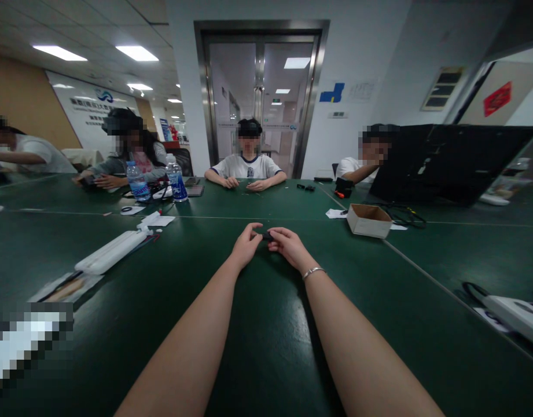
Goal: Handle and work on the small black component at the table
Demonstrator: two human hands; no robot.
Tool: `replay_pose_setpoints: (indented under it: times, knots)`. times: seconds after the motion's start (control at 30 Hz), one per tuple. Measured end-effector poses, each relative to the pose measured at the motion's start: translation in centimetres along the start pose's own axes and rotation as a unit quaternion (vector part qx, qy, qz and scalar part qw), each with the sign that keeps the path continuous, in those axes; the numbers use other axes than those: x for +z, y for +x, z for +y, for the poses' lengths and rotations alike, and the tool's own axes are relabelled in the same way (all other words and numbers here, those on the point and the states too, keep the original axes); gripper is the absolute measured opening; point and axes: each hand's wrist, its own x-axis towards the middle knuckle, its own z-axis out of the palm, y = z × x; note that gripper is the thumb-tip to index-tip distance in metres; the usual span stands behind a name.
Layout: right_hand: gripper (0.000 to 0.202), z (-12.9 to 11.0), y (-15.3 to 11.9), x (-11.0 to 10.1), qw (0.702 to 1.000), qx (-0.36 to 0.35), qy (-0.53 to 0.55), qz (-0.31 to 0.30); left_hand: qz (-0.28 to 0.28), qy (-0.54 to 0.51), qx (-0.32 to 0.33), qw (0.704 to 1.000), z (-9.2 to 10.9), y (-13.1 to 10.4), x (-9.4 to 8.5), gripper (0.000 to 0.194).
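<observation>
A small black object (267, 236), too small to name, is held just above the green table between my two hands. My right hand (289, 248) pinches it with thumb and fingers; a silver bracelet (313, 271) circles that wrist. On the other side, my left hand (246, 245) has its thumb against the object's left end, while its index finger stretches out above. The left hand's other fingers are mostly hidden. Both forearms reach forward over the table.
The green table (266, 336) has a cardboard box (368, 222) and a monitor (448, 162) at right. Two water bottles (176, 180) stand at left, near a long white packet (112, 252). Several people sit around; one person (249, 165) faces me. A white device (515, 315) lies far right.
</observation>
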Motion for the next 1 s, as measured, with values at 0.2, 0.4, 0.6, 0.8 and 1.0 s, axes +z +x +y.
replay_pose_setpoints:
  times: [0.2,0.4,0.6,0.8,1.0]
  knots:
    - [0.017,-0.1,-0.11,0.1,1.0,0.002,-0.002,0.008,0.006,0.015,0.008,1.0,0.08,-0.01,-0.05,0.028]
    - [0.017,-0.2,-0.16,0.16,1.0,0.006,-0.003,0.006,0.01,-0.001,-0.034,0.999,0.26,-0.02,-0.06,0.031]
    - [0.014,-0.11,-0.15,0.23,1.0,0.001,-0.004,0.01,0.01,0.012,-0.033,0.999,0.52,-0.05,-0.17,0.025]
    - [0.016,-0.14,-0.21,0.13,1.0,-0.002,-0.005,-0.005,-0.014,0.03,-0.017,0.999,0.25,-0.03,-0.29,0.03]
    - [0.028,-0.32,-0.48,-0.23,0.998,-0.018,-0.013,-0.053,0.006,0.024,-0.029,0.999,0.53,-0.05,-0.46,0.033]
